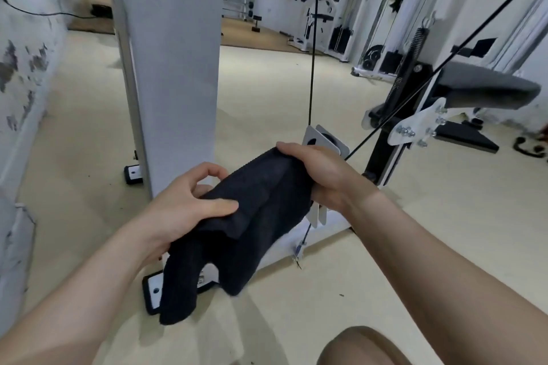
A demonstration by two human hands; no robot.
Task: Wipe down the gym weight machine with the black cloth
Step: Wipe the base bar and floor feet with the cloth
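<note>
Hands share the black cloth [258, 216], held in the air near the foot of the gym weight machine [175, 68] and not yet against it. The right hand [320, 178] curls over the far, upper end. The left hand [189, 204] pinches a nearer fold between thumb and fingers, and the loose tail droops toward a black-edged foot plate [152, 290]. This two-handed hold looks like gathering the cloth into a pad for wiping. The machine's broad white upright stands just beyond on the left, its face open to reach. On the right the room tightens: a pulley bracket [324, 139] sits just behind the right hand, with a black cable [311, 68] rising from it and another slanting up past the grey seat pad [480, 86]. The low base bar [329, 234] lies under the cloth.
</note>
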